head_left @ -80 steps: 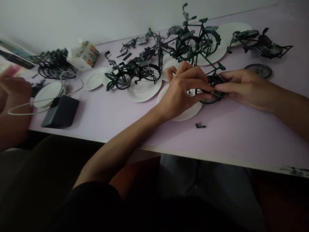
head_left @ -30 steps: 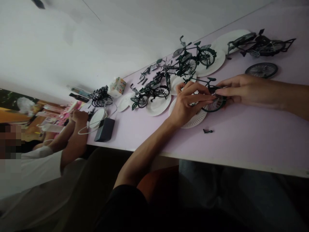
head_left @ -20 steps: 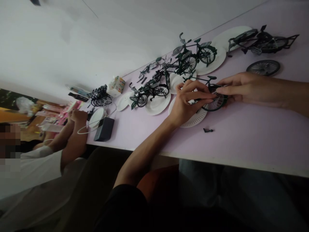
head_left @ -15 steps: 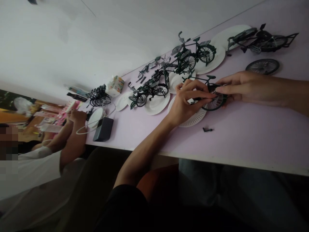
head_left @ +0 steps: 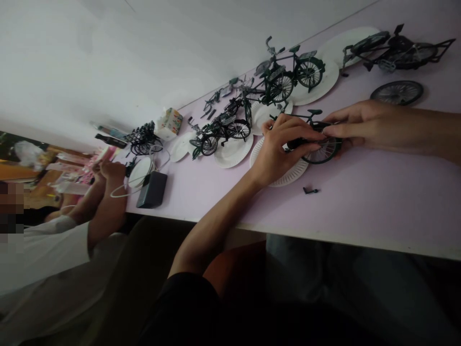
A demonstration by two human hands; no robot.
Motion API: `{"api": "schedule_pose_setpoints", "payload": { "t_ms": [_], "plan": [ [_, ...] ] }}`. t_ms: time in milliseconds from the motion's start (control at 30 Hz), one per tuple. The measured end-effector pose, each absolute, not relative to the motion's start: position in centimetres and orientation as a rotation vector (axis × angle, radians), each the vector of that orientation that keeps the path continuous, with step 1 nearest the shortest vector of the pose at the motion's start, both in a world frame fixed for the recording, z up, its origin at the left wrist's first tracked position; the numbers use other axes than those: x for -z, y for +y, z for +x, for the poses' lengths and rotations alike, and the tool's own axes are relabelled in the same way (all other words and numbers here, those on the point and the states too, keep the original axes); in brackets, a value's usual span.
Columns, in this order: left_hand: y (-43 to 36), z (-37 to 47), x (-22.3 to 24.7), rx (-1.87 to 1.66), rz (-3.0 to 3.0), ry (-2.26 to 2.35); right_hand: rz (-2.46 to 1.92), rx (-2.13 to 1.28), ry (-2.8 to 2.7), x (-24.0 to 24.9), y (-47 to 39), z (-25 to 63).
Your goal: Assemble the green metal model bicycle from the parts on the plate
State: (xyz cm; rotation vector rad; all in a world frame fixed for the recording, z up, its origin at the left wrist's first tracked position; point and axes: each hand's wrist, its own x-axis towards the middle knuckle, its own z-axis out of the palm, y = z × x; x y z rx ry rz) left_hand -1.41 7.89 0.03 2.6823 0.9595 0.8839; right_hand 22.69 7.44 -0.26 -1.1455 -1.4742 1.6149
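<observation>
A small dark green model bicycle (head_left: 323, 152) is held between my two hands, over the right side of a white paper plate (head_left: 288, 177). My left hand (head_left: 283, 146) has its fingers closed round the frame and front part, which it largely hides. At the rear wheel, my right hand (head_left: 356, 129) pinches the bicycle from the right, thumb near the rim and fingers behind it. The green saddle shows above the fingers. A tiny black part (head_left: 310, 191) lies on the pink table just below the plate.
More model bicycles (head_left: 309, 72) stand on paper plates towards the wall. A loose wheel (head_left: 396, 92) and a larger bicycle (head_left: 406, 55) lie at the right. Further left are a tissue box (head_left: 170, 123), a dark grey box (head_left: 152, 190) and another person's arms (head_left: 108, 197).
The view has shifted slightly. Both hands keep nearly the same hold on the bicycle, with only small finger movement.
</observation>
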Motion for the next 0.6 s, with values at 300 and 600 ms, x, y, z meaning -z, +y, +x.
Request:
{"api": "schedule_pose_setpoints", "payload": {
  "t_ms": [300, 600],
  "plan": [
    [7.95, -1.85, -0.36, -0.808, 2.782, 0.903, -1.13, -1.613, -1.439, 0.57, 7.54, 22.76],
    [7.62, -1.26, -0.28, -0.935, 2.766, 0.941, -1.148, -1.606, -1.584, 0.39, 7.71, 22.95]
  ]
}}
